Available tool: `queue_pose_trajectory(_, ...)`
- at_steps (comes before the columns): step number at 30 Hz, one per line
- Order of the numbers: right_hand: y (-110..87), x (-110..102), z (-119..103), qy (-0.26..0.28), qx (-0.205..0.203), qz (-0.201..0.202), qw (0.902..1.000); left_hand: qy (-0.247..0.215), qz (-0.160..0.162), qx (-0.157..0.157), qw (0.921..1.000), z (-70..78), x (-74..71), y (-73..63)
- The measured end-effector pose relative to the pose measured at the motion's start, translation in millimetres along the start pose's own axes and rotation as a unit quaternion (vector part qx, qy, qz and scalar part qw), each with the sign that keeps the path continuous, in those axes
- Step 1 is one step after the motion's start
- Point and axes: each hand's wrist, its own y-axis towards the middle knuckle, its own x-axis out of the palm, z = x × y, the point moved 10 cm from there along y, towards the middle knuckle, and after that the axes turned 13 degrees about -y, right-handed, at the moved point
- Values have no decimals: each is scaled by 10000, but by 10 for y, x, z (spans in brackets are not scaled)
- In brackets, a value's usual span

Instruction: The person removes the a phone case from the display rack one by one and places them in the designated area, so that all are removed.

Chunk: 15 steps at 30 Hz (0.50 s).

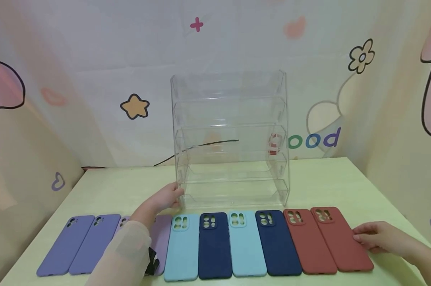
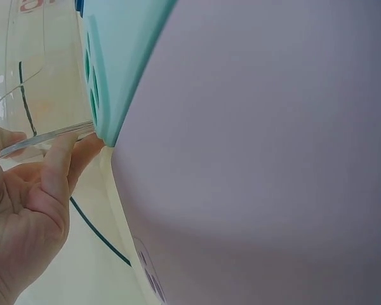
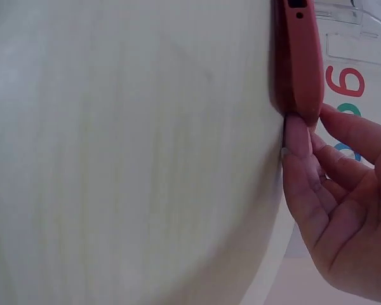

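A clear plastic tiered rack (image 1: 233, 181) stands upright behind a row of phone cases. My left hand (image 1: 166, 196) grips the rack's lower left side; in the left wrist view, thumb and fingers lie on opposite faces of its clear panel (image 2: 47, 136). At the row's right end, my right hand (image 1: 385, 238) pinches the edge of the outermost red phone case (image 1: 344, 242). The right wrist view shows the thumb on one side of that red case (image 3: 305, 70) and fingertips tucked under the other. A second red phone case (image 1: 312, 244) lies beside it.
Left of the red cases lie dark blue (image 1: 215, 246) and light blue phone cases (image 1: 182, 250), alternating. Several purple phone cases (image 1: 66, 246) fill the left end, partly covered by my left forearm. A patterned cloth (image 1: 93, 59) hangs behind the pale table (image 1: 319, 178).
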Motion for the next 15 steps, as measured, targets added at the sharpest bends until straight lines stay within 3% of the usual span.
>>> queue_pose_trajectory(5,-9,22,-48,-43,-116,-96,9999,-36,-29,2,10000,-47,22,4)
queue_pose_trajectory(8,7,-21,-118,-333,-162,64,9993,-60,-23,57,10000,-25,24,3)
queue_pose_trajectory(11,55,-147,-271,-1108,-201,624,9917,-72,-27,128,9999,6,18,-2)
queue_pose_trajectory(15,145,-304,-608,-2046,-372,1616,9647,-132,-50,134,9998,15,24,-25)
